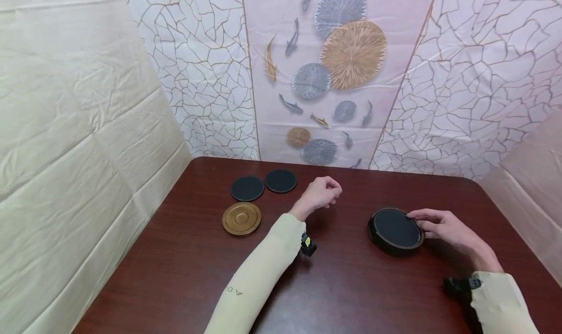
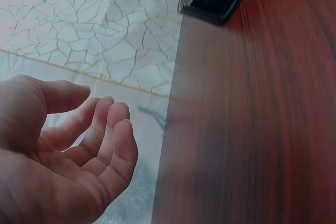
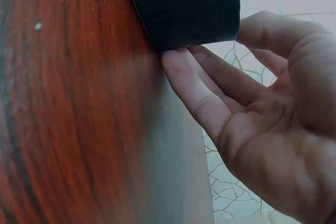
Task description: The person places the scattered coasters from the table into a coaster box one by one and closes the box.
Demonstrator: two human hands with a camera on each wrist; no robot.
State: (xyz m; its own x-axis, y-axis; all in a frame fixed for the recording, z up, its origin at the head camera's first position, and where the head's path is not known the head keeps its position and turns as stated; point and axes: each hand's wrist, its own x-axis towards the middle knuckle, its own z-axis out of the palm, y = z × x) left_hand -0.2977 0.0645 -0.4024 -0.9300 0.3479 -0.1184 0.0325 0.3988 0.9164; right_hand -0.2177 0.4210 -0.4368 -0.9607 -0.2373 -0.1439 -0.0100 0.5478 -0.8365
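In the head view my left hand (image 1: 322, 192) hovers over the middle of the table. Its fingers curl loosely, and the left wrist view shows nothing between the thumb and fingers. At the right, my right hand (image 1: 452, 231) holds the near-right side of a round black coaster holder (image 1: 386, 248). In the right wrist view the thumb meets the holder's rim while the fingertips (image 3: 181, 72) lie against its lower wall (image 3: 191, 9). A black round coaster (image 1: 397, 228) sits inside the holder. The holder's underside is hidden.
Two black round coasters (image 1: 248, 188) lie side by side at the table's back left. Close in front of them lies a gold-coloured ridged disc (image 1: 241, 218). Patterned cloth (image 1: 210, 80) hangs behind the dark red-brown table (image 1: 175, 285), and plain cream cloth hangs at its sides.
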